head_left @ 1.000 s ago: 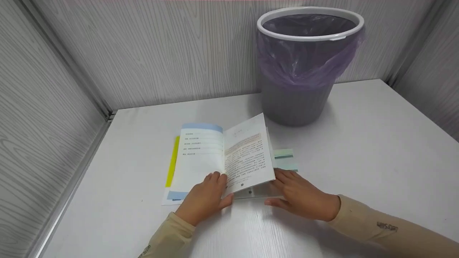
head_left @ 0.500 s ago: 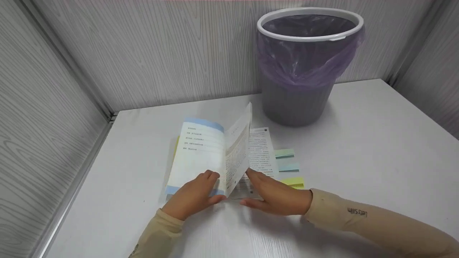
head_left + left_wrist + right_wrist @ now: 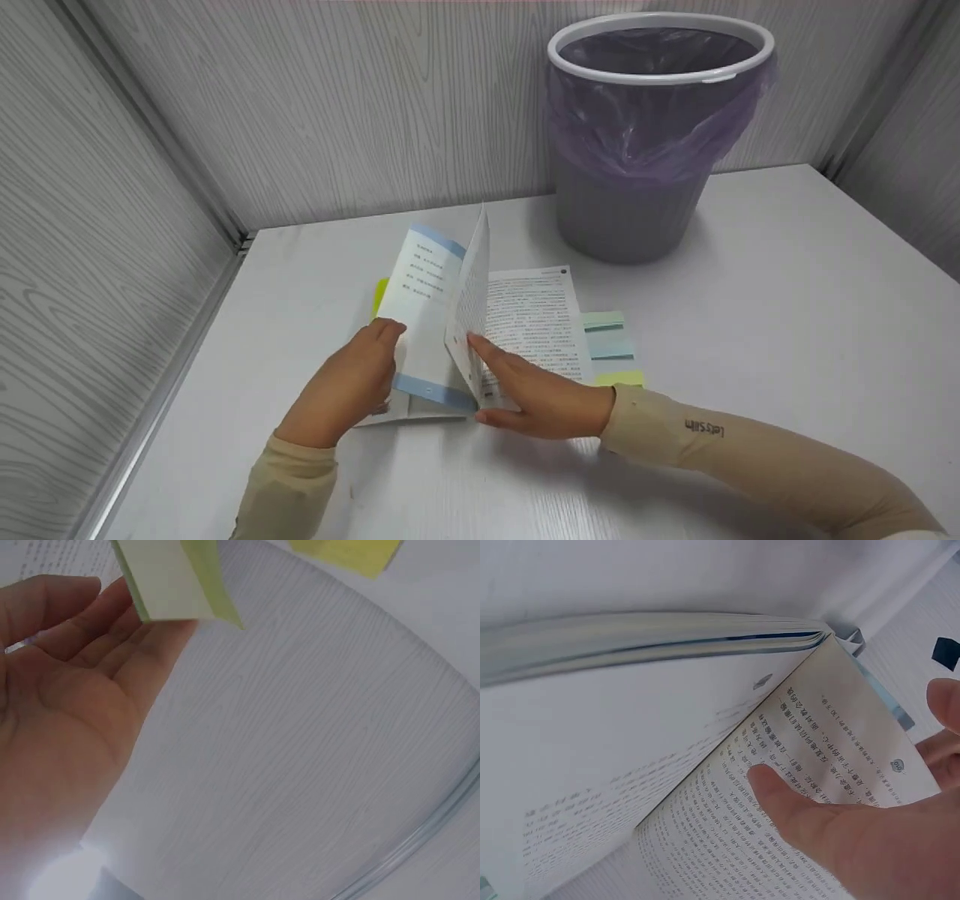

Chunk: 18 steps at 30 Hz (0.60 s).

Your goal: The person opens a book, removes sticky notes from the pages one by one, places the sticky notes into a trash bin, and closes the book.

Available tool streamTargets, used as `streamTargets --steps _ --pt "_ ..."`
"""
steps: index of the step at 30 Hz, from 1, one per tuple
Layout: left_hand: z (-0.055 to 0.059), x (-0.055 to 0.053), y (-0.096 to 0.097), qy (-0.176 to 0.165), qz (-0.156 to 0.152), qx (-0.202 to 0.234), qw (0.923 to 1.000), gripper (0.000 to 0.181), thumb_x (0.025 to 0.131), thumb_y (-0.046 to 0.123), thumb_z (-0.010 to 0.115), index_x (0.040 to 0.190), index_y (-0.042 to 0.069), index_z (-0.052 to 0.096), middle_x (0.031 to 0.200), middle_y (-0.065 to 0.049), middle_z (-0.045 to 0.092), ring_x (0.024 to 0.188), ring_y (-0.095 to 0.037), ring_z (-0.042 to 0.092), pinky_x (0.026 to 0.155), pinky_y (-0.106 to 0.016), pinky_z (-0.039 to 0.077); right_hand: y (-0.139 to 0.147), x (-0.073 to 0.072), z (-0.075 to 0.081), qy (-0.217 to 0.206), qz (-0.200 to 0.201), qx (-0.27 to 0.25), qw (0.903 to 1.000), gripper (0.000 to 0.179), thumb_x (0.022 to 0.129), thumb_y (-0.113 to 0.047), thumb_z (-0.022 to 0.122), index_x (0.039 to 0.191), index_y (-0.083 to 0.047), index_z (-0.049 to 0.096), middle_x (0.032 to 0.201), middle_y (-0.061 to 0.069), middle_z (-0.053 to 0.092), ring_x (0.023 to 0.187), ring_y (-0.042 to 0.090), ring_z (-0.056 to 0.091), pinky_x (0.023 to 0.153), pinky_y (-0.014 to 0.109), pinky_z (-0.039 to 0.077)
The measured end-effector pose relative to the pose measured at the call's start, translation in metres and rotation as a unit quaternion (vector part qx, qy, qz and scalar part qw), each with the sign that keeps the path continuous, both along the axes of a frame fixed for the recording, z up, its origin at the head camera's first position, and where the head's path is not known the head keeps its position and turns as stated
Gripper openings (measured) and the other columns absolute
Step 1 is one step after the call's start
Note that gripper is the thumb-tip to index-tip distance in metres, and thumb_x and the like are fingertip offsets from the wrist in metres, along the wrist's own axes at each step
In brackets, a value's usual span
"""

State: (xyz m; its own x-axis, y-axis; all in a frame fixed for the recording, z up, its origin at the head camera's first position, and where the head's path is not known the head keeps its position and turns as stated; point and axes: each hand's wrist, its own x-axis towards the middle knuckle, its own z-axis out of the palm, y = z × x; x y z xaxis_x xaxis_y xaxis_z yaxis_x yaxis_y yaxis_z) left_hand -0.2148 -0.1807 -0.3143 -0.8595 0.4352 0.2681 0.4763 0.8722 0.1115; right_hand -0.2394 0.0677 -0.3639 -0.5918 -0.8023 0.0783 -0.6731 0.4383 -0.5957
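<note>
An open book [image 3: 536,315] lies on the table, with a bundle of pages [image 3: 471,292] standing upright near its spine. My left hand [image 3: 352,379] holds the left leaf [image 3: 420,300], blue-banded at top and bottom, by its outer edge. In the left wrist view, a pale green-edged strip [image 3: 165,581] lies by its fingers. My right hand [image 3: 536,390] has its fingers extended, fingertips touching the upright pages. In the right wrist view, the thumb of my right hand [image 3: 885,840] lies over a printed page [image 3: 757,780].
A grey bin [image 3: 630,210] with a purple liner stands behind the book to the right. Green and yellow sticky tabs [image 3: 611,345] stick out beyond the right edge. A yellow piece [image 3: 380,292] shows at the left. Wood-patterned panels [image 3: 337,112] border the table.
My right hand has moved left, turning the pages from leaning right to upright. My left hand has shifted from near the spine to the left leaf's outer edge, which is now raised.
</note>
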Motion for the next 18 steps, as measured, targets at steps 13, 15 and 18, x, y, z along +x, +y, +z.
streamTargets --steps 13,15,18 --pt "0.002 0.011 0.036 0.178 0.031 -0.024 0.9831 0.05 0.081 -0.008 0.066 0.129 -0.013 0.049 0.131 -0.026 0.052 0.126 -0.039 0.048 0.106 -0.043 0.039 -0.008 -0.006 -0.012 0.042 0.026 0.047 0.9977 0.072 0.098 -0.032 0.057 0.154 -0.007 0.019 0.16 0.011 0.014 0.146 0.028 0.016 0.115 0.047 0.022" --pt "-0.007 0.011 0.046 0.136 0.024 -0.058 0.9888 0.05 0.083 -0.004 0.067 0.129 -0.012 0.05 0.134 -0.024 0.051 0.128 -0.036 0.047 0.107 -0.041 0.038 -0.009 -0.007 -0.013 0.054 0.027 0.046 0.9971 0.07 0.098 -0.031 0.057 0.153 -0.007 0.021 0.159 0.011 0.016 0.145 0.031 0.019 0.114 0.048 0.022" --pt "-0.022 0.009 0.057 0.048 0.019 -0.093 0.9943 0.047 0.088 0.002 0.066 0.131 -0.009 0.05 0.138 -0.022 0.049 0.131 -0.033 0.045 0.108 -0.039 0.036 -0.011 -0.009 -0.015 0.072 0.029 0.05 0.9957 0.068 0.098 -0.031 0.056 0.152 -0.006 0.024 0.159 0.012 0.018 0.143 0.034 0.021 0.114 0.049 0.023"
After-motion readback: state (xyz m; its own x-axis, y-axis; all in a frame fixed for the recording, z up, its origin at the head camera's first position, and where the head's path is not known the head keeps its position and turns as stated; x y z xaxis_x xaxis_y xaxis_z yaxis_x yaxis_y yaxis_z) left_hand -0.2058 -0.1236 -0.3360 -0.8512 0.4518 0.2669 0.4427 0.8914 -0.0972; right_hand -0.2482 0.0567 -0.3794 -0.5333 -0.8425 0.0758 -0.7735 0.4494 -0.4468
